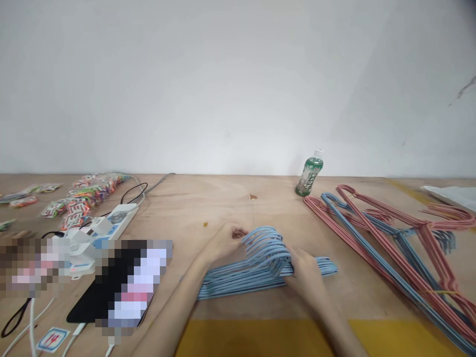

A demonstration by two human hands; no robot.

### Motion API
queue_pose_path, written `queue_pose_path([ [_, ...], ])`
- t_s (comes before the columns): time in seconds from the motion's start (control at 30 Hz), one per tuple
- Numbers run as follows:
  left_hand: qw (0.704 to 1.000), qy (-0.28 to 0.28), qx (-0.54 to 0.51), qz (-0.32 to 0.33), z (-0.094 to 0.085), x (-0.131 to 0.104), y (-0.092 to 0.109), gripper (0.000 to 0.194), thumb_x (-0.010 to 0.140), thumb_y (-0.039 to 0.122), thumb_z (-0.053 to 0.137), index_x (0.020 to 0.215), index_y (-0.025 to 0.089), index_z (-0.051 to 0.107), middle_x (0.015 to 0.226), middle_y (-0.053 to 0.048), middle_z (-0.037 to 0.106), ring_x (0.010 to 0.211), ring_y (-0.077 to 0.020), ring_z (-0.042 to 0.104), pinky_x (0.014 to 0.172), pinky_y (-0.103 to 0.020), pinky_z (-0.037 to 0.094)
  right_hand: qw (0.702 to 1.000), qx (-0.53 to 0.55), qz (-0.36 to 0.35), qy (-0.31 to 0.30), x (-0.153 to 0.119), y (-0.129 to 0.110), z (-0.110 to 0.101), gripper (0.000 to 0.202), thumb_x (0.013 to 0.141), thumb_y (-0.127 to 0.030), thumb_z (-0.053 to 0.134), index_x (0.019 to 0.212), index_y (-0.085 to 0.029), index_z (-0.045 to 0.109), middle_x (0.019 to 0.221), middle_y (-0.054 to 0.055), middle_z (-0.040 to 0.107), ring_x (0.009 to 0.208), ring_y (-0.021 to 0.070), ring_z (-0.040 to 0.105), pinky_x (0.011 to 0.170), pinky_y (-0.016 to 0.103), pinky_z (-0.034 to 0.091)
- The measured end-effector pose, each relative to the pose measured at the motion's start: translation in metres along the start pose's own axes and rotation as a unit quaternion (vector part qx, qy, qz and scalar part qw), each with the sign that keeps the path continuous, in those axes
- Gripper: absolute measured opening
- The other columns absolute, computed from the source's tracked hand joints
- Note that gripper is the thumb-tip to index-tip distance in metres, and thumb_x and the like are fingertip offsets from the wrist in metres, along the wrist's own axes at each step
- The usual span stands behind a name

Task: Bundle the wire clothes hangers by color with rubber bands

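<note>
A bundle of blue clothes hangers (238,282) lies in front of me, its several hooks (265,245) bunched together and curving up to the left. My right hand (305,271) is closed around the bundle just right of the hooks, with the hanger ends sticking out beyond it. Just left of the hook tips is my left hand (228,239), its fingers curled in and slightly blurred. Whether it holds something small or touches the hooks, I cannot tell.
Bundled pink hangers (390,248) and blue hangers (375,258) lie to the right. A green-labelled bottle (309,173) stands near the wall. At left are a power strip (126,218) with plugs and cables, a phone (137,292), a number card (53,339) and colourful packets (80,203).
</note>
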State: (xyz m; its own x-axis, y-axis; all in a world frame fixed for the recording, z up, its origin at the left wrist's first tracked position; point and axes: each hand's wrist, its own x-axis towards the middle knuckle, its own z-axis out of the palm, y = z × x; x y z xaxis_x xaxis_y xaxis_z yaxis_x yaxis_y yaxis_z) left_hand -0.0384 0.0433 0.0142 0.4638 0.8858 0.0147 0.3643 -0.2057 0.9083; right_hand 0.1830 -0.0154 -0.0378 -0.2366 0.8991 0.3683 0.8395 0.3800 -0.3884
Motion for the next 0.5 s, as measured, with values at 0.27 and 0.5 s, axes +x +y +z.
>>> queue_pose_path([
  [0.27, 0.992, -0.053, 0.073, 0.088, 0.014, 0.004, 0.037, 0.030, 0.078, 0.050, 0.051, 0.090, 0.029, 0.069, 0.085, -0.002, 0.074, 0.099, -0.0250, 0.062, 0.087, -0.040, 0.051, 0.999, -0.036, 0.016, 0.014, 0.000, 0.002, 0.002, 0.059, 0.064, -0.006, 0.047, 0.121, -0.021, 0.056, 0.087, 0.005, 0.072, 0.080, 0.0231, 0.066, 0.065, 0.026, 0.042],
  [0.5, 0.982, -0.039, 0.132, 0.126, 0.014, 0.005, 0.038, 0.039, 0.083, 0.054, 0.043, 0.100, 0.030, 0.068, 0.089, -0.001, 0.074, 0.098, -0.0231, 0.063, 0.079, -0.036, 0.054, 1.000, -0.016, 0.012, 0.017, 0.002, 0.001, 0.003, 0.037, 0.071, -0.007, 0.044, 0.099, -0.022, 0.063, 0.083, 0.005, 0.072, 0.079, 0.0224, 0.066, 0.064, 0.026, 0.041],
])
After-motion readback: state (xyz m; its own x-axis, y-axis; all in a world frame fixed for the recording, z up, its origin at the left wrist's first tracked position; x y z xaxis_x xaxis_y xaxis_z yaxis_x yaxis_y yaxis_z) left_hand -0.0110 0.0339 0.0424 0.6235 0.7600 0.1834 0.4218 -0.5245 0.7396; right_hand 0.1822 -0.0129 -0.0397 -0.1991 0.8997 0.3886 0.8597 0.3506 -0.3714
